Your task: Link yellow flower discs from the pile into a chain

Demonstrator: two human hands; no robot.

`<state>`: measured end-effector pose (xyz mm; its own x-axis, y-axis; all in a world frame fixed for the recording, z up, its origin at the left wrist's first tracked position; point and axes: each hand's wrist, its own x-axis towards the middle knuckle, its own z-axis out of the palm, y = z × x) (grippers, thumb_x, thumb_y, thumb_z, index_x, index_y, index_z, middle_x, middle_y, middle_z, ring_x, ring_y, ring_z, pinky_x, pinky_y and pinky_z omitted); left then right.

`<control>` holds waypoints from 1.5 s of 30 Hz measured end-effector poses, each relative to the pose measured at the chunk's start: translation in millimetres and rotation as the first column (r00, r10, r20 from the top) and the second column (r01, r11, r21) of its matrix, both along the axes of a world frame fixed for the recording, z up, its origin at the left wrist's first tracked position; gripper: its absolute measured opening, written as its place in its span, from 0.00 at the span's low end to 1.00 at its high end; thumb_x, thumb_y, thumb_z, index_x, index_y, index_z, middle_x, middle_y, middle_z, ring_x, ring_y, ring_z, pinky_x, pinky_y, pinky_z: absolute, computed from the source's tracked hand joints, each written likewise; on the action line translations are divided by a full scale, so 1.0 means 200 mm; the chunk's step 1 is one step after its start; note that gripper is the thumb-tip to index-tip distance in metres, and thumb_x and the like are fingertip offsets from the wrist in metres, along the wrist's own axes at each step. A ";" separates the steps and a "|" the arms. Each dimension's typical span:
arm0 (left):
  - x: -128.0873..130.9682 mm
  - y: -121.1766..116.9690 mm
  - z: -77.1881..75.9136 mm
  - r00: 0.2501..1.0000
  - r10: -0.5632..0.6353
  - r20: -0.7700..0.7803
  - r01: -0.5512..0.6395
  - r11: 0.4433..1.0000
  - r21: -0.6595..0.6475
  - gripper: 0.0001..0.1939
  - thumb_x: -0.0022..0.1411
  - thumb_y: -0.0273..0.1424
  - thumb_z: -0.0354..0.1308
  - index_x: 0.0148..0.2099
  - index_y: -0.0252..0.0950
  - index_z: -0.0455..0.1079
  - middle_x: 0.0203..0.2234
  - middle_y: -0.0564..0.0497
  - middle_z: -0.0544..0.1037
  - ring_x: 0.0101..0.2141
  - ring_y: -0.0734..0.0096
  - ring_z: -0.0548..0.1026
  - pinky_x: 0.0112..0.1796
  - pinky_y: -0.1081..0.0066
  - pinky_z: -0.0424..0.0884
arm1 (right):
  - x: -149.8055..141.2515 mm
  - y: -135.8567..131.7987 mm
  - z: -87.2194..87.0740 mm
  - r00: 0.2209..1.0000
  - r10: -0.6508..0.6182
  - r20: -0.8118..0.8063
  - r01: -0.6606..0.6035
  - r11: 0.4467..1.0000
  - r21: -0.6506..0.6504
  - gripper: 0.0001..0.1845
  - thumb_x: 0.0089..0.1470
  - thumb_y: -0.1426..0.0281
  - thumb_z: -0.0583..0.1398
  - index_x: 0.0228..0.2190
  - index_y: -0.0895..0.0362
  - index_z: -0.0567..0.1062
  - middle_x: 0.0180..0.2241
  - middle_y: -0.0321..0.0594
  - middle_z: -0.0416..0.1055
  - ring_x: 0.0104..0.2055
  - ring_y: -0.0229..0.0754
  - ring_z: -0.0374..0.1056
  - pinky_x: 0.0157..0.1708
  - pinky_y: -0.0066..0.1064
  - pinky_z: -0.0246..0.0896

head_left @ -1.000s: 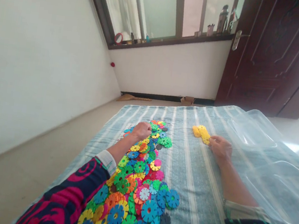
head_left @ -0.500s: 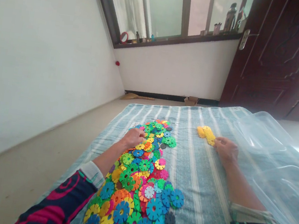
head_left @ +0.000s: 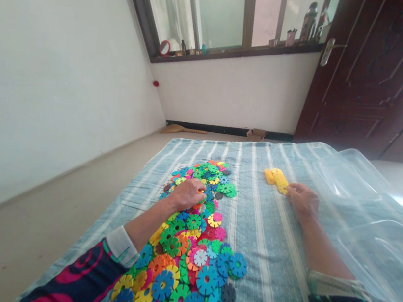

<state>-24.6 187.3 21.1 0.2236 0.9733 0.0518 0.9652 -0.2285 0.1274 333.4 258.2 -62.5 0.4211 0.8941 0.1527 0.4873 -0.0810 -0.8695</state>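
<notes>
A long heap of notched plastic discs [head_left: 194, 222] in many colours lies on the striped cloth. My left hand [head_left: 187, 194] is over the far part of the heap, fingers curled down among the discs; whatever lies between the fingertips is hidden. To the right, a row of overlapping yellow discs [head_left: 279, 181] lies on the cloth beside a shorter yellow group [head_left: 269, 177]. My right hand [head_left: 303, 201] has its thumb and fingers pinched at the near end of the longer yellow row.
Two clear plastic containers, a far box [head_left: 354, 178] and a nearer box [head_left: 384, 259], stand on the striped cloth [head_left: 247, 256] at the right. Beyond the cloth's far edge are a broom [head_left: 182, 129] and a cardboard box [head_left: 256, 135] on the floor. A dark red door [head_left: 367, 78] stands behind.
My left hand has moved right and slightly nearer across the heap. My right hand stays at the yellow row; the view has shifted slightly.
</notes>
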 end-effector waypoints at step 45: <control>0.41 0.27 -0.05 0.985 -0.165 -0.040 0.162 0.984 -0.069 0.21 0.46 0.34 0.65 0.45 0.38 0.76 0.37 0.50 0.78 0.39 0.64 0.75 0.39 0.72 0.69 | 0.00 0.02 0.00 0.999 0.015 -0.028 -0.016 1.000 -0.017 0.16 0.42 0.61 0.57 0.30 0.55 0.79 0.20 0.36 0.72 0.23 0.41 0.67 0.27 0.31 0.57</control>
<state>57.7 240.4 11.6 0.3809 0.9243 -0.0246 0.9205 -0.3766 0.1045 333.4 261.9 -62.1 0.4110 0.9030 0.1252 0.4642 -0.0891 -0.8813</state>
